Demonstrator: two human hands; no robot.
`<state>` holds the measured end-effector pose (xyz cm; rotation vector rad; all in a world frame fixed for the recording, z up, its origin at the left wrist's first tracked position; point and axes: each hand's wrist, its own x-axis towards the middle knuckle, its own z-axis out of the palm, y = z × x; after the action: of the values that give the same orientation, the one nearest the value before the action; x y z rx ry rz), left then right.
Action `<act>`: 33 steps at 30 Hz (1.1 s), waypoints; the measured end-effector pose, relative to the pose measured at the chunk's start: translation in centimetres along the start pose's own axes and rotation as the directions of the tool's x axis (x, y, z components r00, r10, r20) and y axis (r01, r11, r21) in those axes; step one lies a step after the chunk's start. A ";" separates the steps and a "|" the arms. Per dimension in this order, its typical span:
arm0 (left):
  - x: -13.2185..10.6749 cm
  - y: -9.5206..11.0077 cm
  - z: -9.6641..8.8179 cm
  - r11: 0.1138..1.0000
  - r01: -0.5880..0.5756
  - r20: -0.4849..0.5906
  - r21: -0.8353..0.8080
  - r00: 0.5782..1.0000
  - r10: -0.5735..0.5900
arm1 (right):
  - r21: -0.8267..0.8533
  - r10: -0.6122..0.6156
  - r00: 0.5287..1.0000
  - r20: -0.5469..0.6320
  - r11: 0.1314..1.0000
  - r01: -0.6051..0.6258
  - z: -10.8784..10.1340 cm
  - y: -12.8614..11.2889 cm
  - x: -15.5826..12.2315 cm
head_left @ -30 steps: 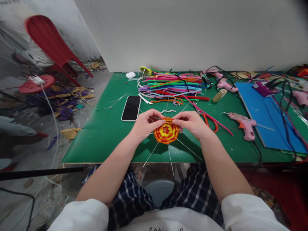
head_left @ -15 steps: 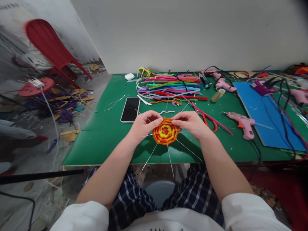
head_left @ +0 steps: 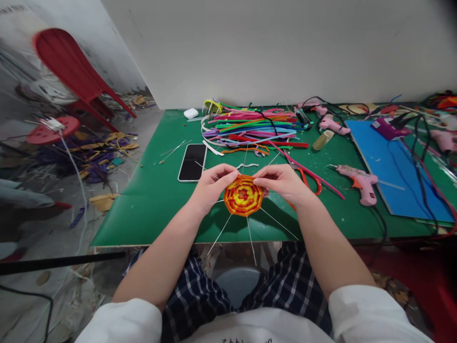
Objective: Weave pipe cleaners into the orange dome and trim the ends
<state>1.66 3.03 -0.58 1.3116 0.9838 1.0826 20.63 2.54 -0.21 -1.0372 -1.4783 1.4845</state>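
An orange, red and yellow disc woven in rings [head_left: 243, 196] is held up above the table's front edge, with several thin pale spokes sticking out around it. My left hand [head_left: 216, 186] pinches its upper left rim between thumb and fingers. At the upper right rim, my right hand [head_left: 279, 182] pinches it in the same way. Some fingertips are hidden behind the disc. Just beyond the hands lies a short white fuzzy strip [head_left: 247, 165]. Orange-handled scissors [head_left: 311, 180] lie partly behind my right hand.
On the green table [head_left: 150, 209] lie a phone [head_left: 193, 163], a pile of colourful pipe cleaners [head_left: 257, 126], a white case [head_left: 191, 113], a pink glue gun [head_left: 359, 182] and a blue board [head_left: 396, 171]. Cables run along the right. A red chair [head_left: 67, 62] stands left.
The woven disc has shifted slightly left and tilted a little, its spokes moving with it. Both hands keep their pinch on the rim.
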 end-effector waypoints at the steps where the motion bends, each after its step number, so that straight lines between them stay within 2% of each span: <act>1: 0.0 0.0 0.0 1.000 -0.003 -0.012 0.006 1.000 0.003 | -0.001 0.000 1.000 -0.003 1.000 0.000 0.0 0.0 0.0; 6: 0.0 0.0 -0.1 0.999 -0.011 -0.030 0.044 0.999 0.012 | -0.010 0.000 1.000 -0.014 1.000 0.000 0.0 0.0 0.0; 19: -0.2 0.5 -0.3 0.994 0.034 0.024 0.107 0.999 -0.037 | -0.016 -0.040 0.999 0.008 0.999 0.040 0.0 -0.1 -0.1; 25: -0.7 1.3 -0.6 0.971 -0.039 0.064 0.235 0.998 0.025 | -0.011 -0.033 0.999 0.035 0.999 0.033 0.2 -0.2 -0.1; 33: -1.4 2.7 -0.7 0.891 -0.163 0.074 0.424 0.987 0.146 | -0.045 -0.058 0.998 0.027 0.997 0.059 0.6 -1.2 -0.8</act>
<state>0.54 1.70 2.00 1.7895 1.1452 0.9840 20.30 1.60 0.98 -0.9967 -1.5539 1.4339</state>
